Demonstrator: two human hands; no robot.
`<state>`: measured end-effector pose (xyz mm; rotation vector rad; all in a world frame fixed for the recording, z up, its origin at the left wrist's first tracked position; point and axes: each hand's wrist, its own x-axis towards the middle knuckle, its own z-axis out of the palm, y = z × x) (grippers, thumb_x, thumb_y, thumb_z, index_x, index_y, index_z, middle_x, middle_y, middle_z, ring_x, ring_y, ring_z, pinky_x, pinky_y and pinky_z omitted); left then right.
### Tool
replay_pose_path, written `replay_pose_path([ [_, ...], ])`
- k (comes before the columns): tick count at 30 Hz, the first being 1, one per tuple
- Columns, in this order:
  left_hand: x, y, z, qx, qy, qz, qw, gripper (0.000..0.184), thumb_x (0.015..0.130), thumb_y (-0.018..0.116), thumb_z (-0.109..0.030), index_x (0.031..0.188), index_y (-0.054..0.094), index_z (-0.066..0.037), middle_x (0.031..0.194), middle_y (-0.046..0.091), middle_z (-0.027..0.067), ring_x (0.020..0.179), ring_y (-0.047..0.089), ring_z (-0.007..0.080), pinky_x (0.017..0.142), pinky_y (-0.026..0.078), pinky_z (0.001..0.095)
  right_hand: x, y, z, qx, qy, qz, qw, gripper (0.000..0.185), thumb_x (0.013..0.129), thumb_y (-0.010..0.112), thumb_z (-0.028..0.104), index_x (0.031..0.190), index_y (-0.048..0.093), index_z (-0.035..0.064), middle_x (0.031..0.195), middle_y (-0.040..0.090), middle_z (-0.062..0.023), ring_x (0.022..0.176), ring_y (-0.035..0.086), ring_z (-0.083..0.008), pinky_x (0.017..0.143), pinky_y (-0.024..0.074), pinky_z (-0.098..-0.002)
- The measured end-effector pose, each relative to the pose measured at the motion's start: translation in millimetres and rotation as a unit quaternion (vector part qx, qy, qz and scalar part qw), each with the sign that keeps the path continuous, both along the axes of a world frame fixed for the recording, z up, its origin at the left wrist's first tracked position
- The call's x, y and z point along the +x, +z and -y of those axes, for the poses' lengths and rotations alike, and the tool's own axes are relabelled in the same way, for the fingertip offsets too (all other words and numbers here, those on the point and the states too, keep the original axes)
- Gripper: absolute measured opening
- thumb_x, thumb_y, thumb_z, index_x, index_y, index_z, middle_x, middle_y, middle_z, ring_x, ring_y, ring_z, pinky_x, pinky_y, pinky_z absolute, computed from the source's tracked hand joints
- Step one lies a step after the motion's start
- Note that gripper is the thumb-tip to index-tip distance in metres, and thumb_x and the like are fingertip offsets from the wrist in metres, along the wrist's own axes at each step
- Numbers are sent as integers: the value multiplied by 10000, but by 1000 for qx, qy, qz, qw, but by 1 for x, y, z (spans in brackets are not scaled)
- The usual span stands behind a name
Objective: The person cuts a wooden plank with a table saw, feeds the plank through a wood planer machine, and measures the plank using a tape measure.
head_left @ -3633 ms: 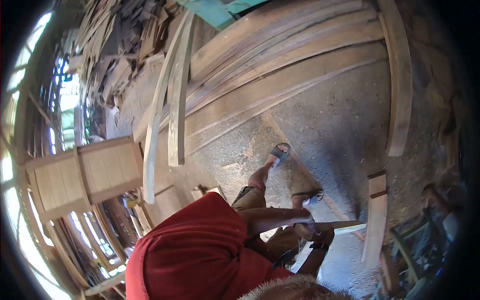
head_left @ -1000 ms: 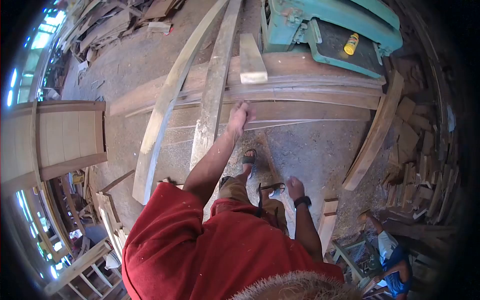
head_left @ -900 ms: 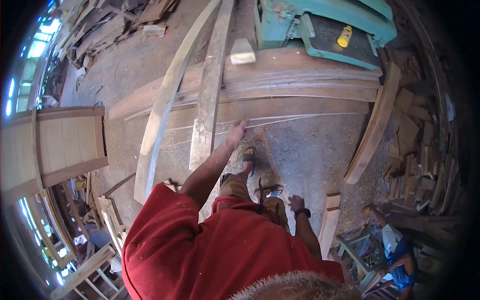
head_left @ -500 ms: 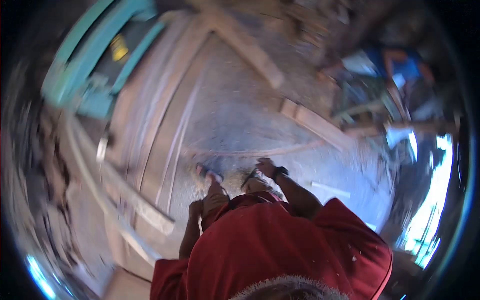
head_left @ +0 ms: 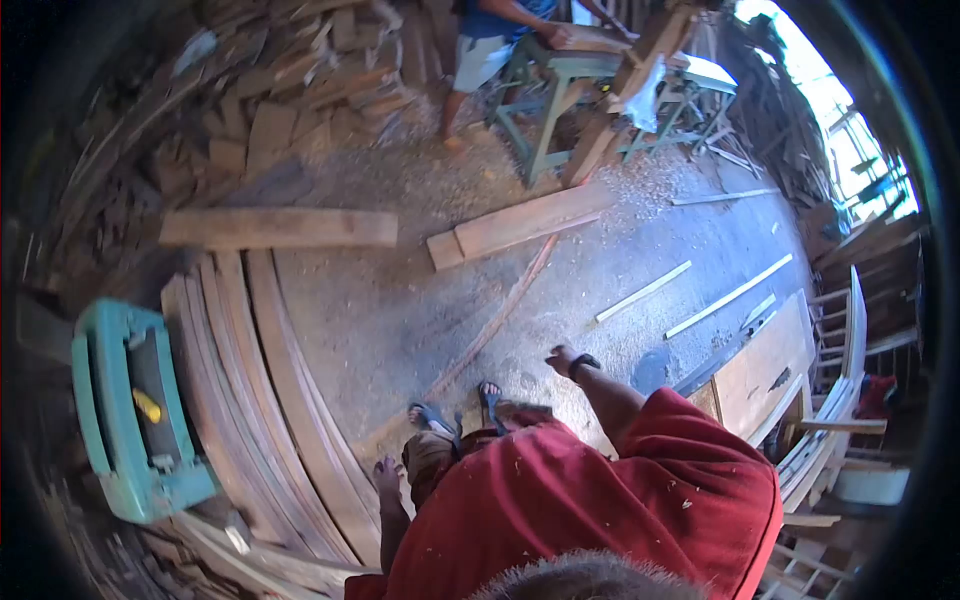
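By the plank edges [head_left: 308, 405], left hand [head_left: 389, 472], fingers apart; right hand [head_left: 566, 360] likewise, over roomy floor [head_left: 390, 305].

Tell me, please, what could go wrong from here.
The sandals are open, so stubbing against the planks ahead could hurt. The loose strips might slide if stepped on. The bare left hand could pick up splinters if it handles the boards.

Woodworking workshop | long planks [head_left: 303, 420] | scrap-wood heap [head_left: 268, 135] | green machine [head_left: 92, 390] | floor shavings [head_left: 655, 188]
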<state>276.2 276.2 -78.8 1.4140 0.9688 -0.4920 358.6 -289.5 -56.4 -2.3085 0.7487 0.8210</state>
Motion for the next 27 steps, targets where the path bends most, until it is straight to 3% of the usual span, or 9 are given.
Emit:
replay_pose_path([
  [5,64,-37,23,34,-258,109,959,360,965,603,-355,1116,642,-30,880,657,72,758,646,219,627,517,383,-41,-2,75,-73,-83,-16,994,508,914,641,416,1318,613,109,1310,635,-118,1098,652,-283,957,514,-417],
  [6,77,-59,18,59,-320,143,935,367,964,605,-355,1124,634,-26,866,666,82,734,649,254,641,516,405,-72,-102,114,-98,69,9,993,396,964,558,358,1307,631,176,1358,611,-44,1121,640,-229,978,507,-370],
  [8,110,-67,18,156,-544,181,804,274,940,575,-271,1056,619,-27,923,675,136,807,650,359,677,519,465,-100,-94,95,-12,-158,13,987,345,966,477,236,1265,647,216,1352,611,45,1229,568,-142,1011,463,-283],
  [11,160,-53,21,278,-696,302,590,244,936,528,-245,996,620,-26,907,664,172,823,650,356,663,517,483,-145,-93,55,-46,-62,48,996,353,949,588,216,1286,632,123,1329,631,-86,1050,680,-210,894,546,-348],
  [12,182,-38,26,318,-691,384,524,250,940,528,-252,981,629,-27,876,667,175,781,650,339,643,515,470,-140,-47,24,2,-183,40,982,390,936,608,268,1287,634,99,1284,653,-122,1058,680,-238,914,536,-364],
  [14,225,-61,36,160,-509,147,833,261,942,547,-269,919,644,-28,762,657,148,676,626,266,608,508,418,-134,41,-30,-47,-238,20,970,516,886,655,386,1264,647,35,1174,697,-191,1109,663,-311,969,503,-390],
  [17,282,-55,49,123,-486,99,860,333,959,555,-330,868,645,-23,673,629,114,595,582,202,581,500,371,-167,25,-51,-6,-215,-30,976,513,828,674,307,1263,653,35,1207,678,-211,1132,649,-341,1005,483,-383],
  [21,330,-26,91,142,-474,107,862,385,981,558,-382,1001,673,-15,730,673,88,622,623,169,552,509,337,-191,6,-52,65,-396,-51,915,478,796,617,98,1267,657,31,1046,721,-178,854,714,-272,634,590,-375],
  [27,346,-20,192,145,-510,90,843,389,968,608,-363,1169,666,-35,944,706,88,783,684,164,602,541,322,-205,-36,-1,36,-356,14,934,547,737,810,255,1201,676,-3,1097,720,-205,1027,696,-311,914,535,-352],
])
